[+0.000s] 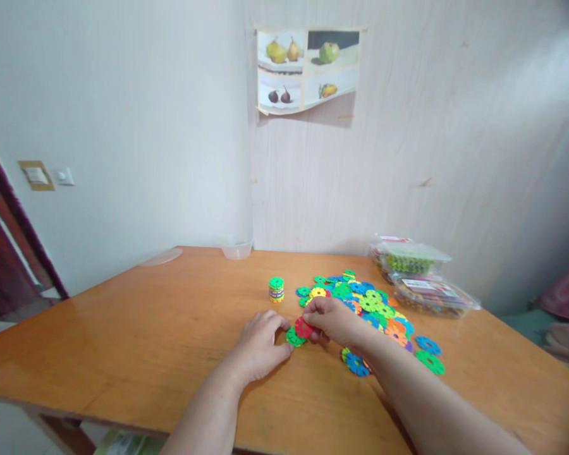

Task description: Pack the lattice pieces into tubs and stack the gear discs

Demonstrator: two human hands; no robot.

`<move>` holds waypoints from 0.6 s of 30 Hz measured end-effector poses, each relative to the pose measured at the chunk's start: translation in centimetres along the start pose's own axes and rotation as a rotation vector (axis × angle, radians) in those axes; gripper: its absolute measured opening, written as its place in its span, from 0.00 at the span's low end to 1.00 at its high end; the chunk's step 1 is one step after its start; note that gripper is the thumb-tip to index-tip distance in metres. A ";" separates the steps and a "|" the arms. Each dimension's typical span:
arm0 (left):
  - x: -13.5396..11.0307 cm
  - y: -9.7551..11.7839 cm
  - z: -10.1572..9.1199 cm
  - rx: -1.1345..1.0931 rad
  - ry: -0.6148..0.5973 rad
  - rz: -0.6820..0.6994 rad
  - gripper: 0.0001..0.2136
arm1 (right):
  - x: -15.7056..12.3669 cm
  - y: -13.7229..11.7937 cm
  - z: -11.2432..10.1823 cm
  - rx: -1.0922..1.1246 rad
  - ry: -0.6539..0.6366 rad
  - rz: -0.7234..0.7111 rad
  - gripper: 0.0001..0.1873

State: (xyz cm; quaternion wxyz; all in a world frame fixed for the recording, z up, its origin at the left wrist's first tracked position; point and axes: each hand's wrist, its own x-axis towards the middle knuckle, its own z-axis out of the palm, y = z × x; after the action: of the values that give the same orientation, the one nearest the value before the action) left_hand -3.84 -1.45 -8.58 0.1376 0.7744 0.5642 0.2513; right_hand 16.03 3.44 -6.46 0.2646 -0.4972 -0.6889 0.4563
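My right hand (334,321) pinches a red notched plastic disc (303,327) between thumb and fingers, tilted over a green notched disc (294,339). That green disc lies on the table, apparently with more discs below it. The thumb and index finger of my left hand (265,343) curve around its left edge and steady it. Farther back stands a neat round stack of discs (276,291) with a green one on top. To the right spreads a loose pile of coloured discs (372,303), partly behind my right hand and forearm.
Clear plastic boxes (436,297) sit at the table's back right. A translucent bowl (237,251) and a flat lid (164,256) are by the back edge. Stray discs (429,361) lie right of my right forearm. The wooden table (123,335) meets the wall behind.
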 end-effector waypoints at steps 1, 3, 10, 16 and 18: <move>0.0 0.0 0.1 0.005 0.003 0.007 0.09 | 0.1 0.1 0.5 -0.008 -0.001 0.001 0.02; 0.1 -0.2 0.2 0.012 0.007 0.014 0.08 | 0.2 0.2 0.9 -0.023 0.004 -0.016 0.01; 0.0 -0.2 0.2 0.011 0.013 0.017 0.09 | -0.1 -0.1 0.9 -0.107 -0.003 -0.064 0.03; 0.1 -0.1 0.2 0.022 0.002 0.010 0.09 | -0.7 -0.8 1.1 -0.103 -0.013 0.094 0.06; 0.1 -0.1 0.1 0.021 -0.002 0.011 0.09 | -0.7 -0.7 1.2 -0.064 -0.038 0.115 0.07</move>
State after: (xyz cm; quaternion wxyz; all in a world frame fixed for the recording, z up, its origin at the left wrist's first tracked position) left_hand -3.81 -1.30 -8.71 0.1287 0.7790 0.5624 0.2456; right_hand 14.98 2.28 -6.27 0.2089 -0.5356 -0.6783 0.4577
